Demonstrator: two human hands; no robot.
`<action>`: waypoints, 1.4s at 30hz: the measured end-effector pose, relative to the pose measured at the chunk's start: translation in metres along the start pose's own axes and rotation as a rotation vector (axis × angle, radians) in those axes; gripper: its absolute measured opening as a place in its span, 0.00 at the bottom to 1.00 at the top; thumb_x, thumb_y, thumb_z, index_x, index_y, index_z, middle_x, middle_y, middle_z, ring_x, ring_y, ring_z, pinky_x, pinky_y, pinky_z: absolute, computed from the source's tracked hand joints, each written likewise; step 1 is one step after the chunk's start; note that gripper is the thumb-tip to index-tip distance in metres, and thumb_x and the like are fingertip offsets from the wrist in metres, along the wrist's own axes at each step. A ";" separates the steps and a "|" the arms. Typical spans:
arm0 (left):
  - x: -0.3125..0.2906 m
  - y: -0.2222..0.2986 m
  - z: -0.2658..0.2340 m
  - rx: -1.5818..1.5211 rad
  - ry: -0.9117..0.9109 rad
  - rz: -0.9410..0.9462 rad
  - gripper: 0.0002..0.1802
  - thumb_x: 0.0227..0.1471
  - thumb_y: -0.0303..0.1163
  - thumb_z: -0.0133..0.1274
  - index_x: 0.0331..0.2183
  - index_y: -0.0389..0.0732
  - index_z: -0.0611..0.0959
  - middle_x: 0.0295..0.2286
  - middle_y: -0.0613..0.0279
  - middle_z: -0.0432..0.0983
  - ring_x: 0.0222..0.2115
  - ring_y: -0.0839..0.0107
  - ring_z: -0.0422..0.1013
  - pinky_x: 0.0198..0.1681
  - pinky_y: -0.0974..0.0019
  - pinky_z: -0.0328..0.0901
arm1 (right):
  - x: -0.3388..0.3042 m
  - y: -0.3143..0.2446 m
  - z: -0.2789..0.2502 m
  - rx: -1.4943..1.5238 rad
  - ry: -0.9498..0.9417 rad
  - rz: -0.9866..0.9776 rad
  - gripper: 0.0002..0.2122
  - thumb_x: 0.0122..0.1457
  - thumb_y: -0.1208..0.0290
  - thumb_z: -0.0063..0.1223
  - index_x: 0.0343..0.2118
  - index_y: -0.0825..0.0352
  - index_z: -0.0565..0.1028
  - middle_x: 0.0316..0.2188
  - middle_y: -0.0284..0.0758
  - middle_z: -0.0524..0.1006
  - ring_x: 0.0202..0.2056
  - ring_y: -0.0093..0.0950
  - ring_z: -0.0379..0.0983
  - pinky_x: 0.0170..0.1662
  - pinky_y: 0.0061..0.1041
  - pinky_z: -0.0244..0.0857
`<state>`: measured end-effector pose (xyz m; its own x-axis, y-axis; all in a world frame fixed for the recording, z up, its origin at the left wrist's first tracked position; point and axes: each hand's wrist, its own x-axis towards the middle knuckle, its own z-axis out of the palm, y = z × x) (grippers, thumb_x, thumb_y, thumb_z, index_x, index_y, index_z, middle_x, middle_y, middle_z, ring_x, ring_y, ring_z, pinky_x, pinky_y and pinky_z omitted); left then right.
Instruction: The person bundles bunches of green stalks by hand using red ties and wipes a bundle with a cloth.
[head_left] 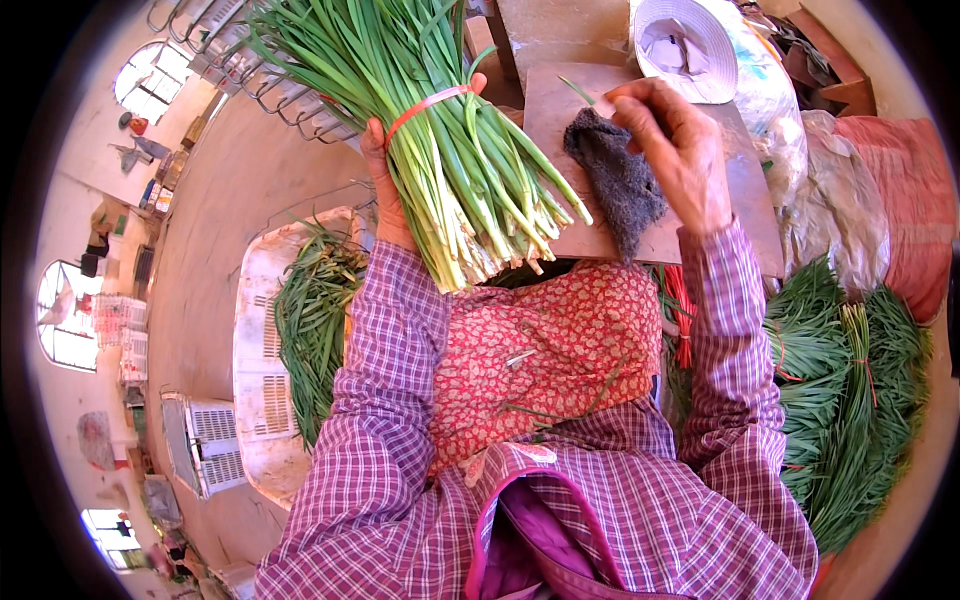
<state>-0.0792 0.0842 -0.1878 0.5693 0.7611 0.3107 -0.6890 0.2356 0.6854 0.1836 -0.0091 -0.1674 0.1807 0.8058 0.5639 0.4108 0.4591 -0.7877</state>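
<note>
Here's the banded bunch of garlic chives, held up ahead of the body and left of centre, its long axis on a slant: leafy tips away to the upper left, pale butt ends down to the lower right. An orange-pink band circles its middle. The left hand is the nearer one, right on it, thumb up one side and fingers curled round to the other, gripping firmly. Over to the right, clear of the bunch, is the right hand, fingers bent and drawn in, a thin green blade at their tips; whether they pinch it, I can't tell. Below those fingertips, a dark grey cloth over the brown surface. Further out, a sun hat beyond the right hand, more tied chives low on the right, and loose greens in a white crate on the left.
</note>
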 end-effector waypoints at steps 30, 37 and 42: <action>-0.016 0.033 -0.018 0.333 0.536 0.337 0.42 0.44 0.59 0.60 0.52 0.37 0.73 0.44 0.56 0.75 0.42 0.63 0.73 0.47 0.60 0.71 | 0.015 -0.017 0.080 -0.603 -0.006 -0.262 0.07 0.49 0.70 0.55 0.23 0.67 0.71 0.17 0.44 0.75 0.22 0.44 0.75 0.27 0.41 0.69; -0.019 0.042 -0.008 0.315 0.486 0.322 0.42 0.45 0.65 0.56 0.49 0.40 0.75 0.41 0.59 0.77 0.39 0.64 0.73 0.43 0.61 0.71 | -0.032 0.028 0.028 -0.635 -0.105 -0.070 0.06 0.50 0.71 0.53 0.25 0.67 0.71 0.17 0.45 0.75 0.22 0.45 0.75 0.26 0.43 0.68; -0.013 0.055 -0.034 0.305 0.430 0.507 0.41 0.49 0.65 0.52 0.50 0.38 0.75 0.45 0.59 0.74 0.43 0.65 0.71 0.48 0.61 0.68 | -0.109 0.080 -0.019 -0.829 -0.245 0.097 0.06 0.47 0.72 0.53 0.23 0.68 0.70 0.16 0.48 0.72 0.21 0.49 0.72 0.25 0.48 0.65</action>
<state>-0.1404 0.1080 -0.1765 -0.0563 0.9170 0.3949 -0.6302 -0.3394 0.6983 0.2134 -0.0678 -0.2871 0.0901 0.9290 0.3591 0.9392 0.0407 -0.3409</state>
